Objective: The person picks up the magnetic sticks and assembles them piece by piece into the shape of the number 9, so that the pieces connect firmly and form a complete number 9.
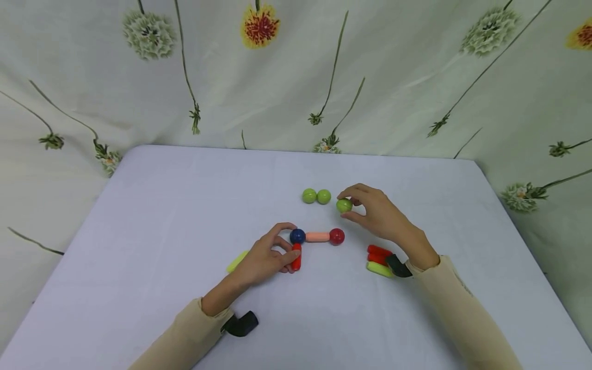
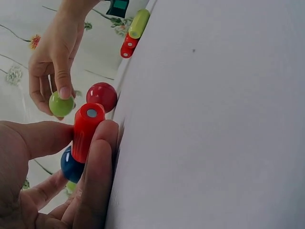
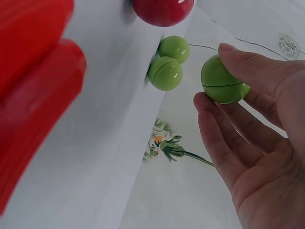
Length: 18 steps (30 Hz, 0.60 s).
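Observation:
My left hand (image 1: 265,259) pinches a red magnetic rod (image 1: 296,258) between thumb and fingers, and its index finger reaches the dark blue ball (image 1: 298,236) at the rod's far end. From that ball a salmon-pink rod (image 1: 317,237) runs right to a red ball (image 1: 337,236). Farther back, my right hand (image 1: 376,210) holds a green ball (image 1: 344,205) between thumb and fingertips, raised off the table in the right wrist view. A sliver of green (image 3: 245,90) shows behind that ball. Two more green balls (image 1: 309,196) sit side by side just left of this hand.
Beneath the right wrist lie red rods (image 1: 379,252) and a yellow-green rod (image 1: 380,269). Another yellow-green rod (image 1: 237,261) is partly hidden behind the left hand. The white table (image 1: 185,195) meets a flower-printed cloth (image 1: 393,103) at its back edge.

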Each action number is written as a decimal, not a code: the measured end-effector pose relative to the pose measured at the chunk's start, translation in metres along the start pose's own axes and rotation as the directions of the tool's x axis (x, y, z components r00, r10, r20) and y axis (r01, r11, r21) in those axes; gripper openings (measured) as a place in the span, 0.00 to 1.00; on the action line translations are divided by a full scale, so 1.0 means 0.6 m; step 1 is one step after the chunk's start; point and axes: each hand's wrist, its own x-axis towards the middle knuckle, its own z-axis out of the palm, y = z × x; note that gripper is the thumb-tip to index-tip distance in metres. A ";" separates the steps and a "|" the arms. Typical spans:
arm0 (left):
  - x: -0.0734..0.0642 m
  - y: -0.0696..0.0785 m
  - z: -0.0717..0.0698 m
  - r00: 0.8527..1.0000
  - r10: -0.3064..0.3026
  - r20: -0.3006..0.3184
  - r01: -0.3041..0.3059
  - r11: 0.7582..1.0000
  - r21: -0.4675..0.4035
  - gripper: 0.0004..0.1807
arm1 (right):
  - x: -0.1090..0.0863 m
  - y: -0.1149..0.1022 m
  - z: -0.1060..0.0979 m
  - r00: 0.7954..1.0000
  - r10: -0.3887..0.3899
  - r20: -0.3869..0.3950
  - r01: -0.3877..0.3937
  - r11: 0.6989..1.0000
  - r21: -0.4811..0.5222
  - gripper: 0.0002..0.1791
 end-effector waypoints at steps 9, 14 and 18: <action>0.000 0.002 -0.002 1.000 -0.008 0.002 0.008 1.000 -0.019 0.30 | -0.040 -0.016 0.012 0.996 -0.083 -0.014 0.084 0.996 0.031 0.24; -0.001 0.002 -0.001 1.000 0.000 -0.004 0.000 1.000 -0.016 0.30 | -0.054 -0.030 0.023 0.993 -0.112 0.020 0.111 0.993 0.046 0.20; -0.001 -0.001 -0.002 0.999 0.033 -0.007 -0.033 0.999 -0.017 0.29 | -0.064 -0.050 0.033 0.989 -0.142 0.047 0.139 0.988 0.061 0.18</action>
